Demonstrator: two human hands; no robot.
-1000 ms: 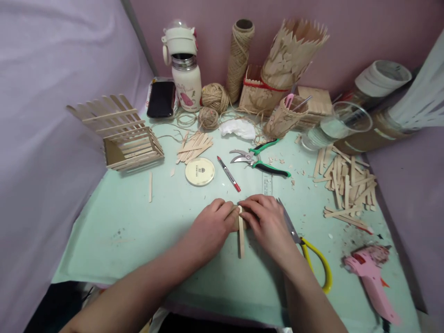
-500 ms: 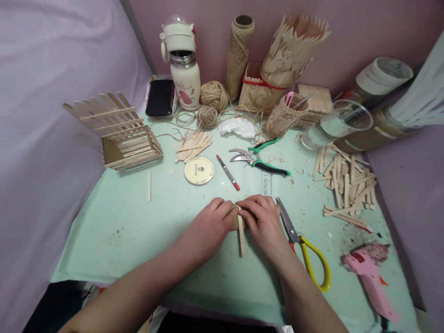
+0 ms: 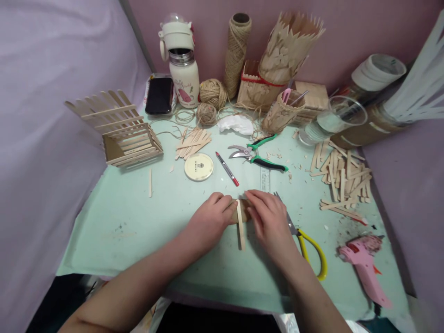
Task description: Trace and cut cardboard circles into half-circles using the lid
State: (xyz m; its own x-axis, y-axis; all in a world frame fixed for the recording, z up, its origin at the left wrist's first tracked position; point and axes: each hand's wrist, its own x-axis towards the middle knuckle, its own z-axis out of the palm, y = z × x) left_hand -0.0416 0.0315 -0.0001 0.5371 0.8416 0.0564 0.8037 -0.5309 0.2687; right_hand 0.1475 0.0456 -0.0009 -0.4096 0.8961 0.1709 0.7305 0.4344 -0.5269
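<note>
My left hand (image 3: 210, 221) and my right hand (image 3: 268, 217) rest close together on the pale green table (image 3: 138, 222). Between them lies a small piece of brown cardboard (image 3: 244, 213) with a wooden craft stick (image 3: 240, 225) laid across it, its end pointing toward me. The curled fingers of my left hand press on the cardboard's left edge. The fingers of my right hand lie fairly flat on its right side, holding it down. Most of the cardboard is hidden under the hands.
Yellow-handled scissors (image 3: 307, 243) lie just right of my right hand, a pink glue gun (image 3: 364, 266) farther right. A ruler (image 3: 265, 180), green pruning shears (image 3: 258, 155), a red pen (image 3: 227, 169) and a round lid (image 3: 199, 167) lie beyond. Loose sticks (image 3: 342, 178) pile at right; a stick basket (image 3: 128, 141) sits left.
My right hand's fingers have drawn back to the right and flattened, uncovering the top of the stick and more cardboard. The left hand has hardly moved.
</note>
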